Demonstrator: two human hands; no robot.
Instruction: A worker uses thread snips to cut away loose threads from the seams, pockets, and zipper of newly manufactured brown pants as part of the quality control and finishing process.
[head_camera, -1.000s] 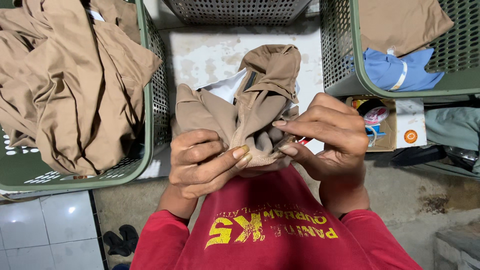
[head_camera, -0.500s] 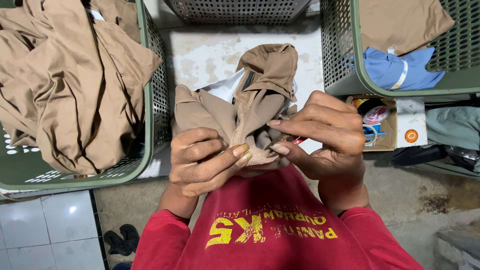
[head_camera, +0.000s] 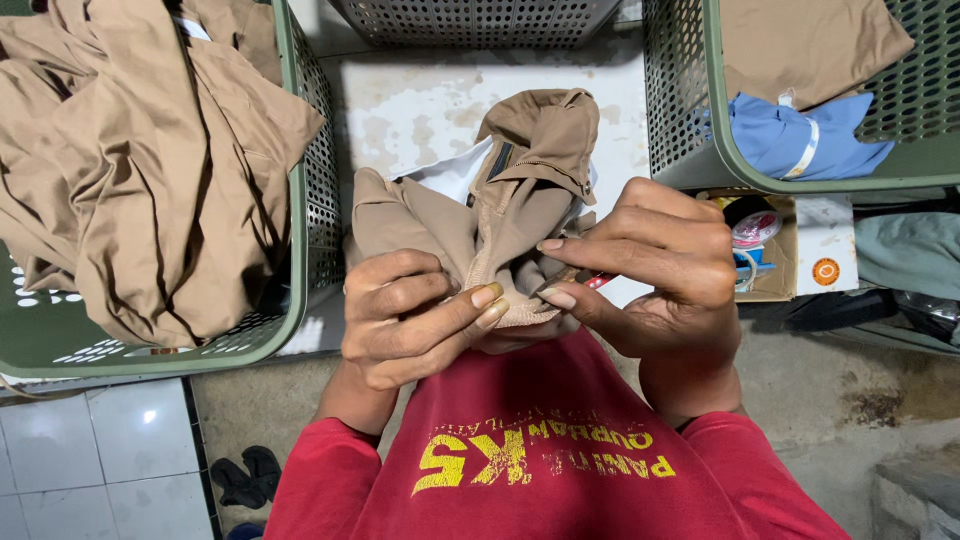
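Observation:
A bunched tan garment with a white lining lies over my lap, just above my red shirt. My left hand grips its near edge, thumb and fingers pinching the folded fabric. My right hand pinches the same edge from the right, and a small red tool shows under its fingers, mostly hidden. The fingertips of both hands almost touch at the seam.
A green perforated basket at the left is full of tan garments. Another green basket at the right holds tan and blue cloth. A small cardboard box of oddments sits below it. Dark sandals lie on the floor.
Almost nothing has moved. My right hand's fingers have shifted slightly along the fabric edge.

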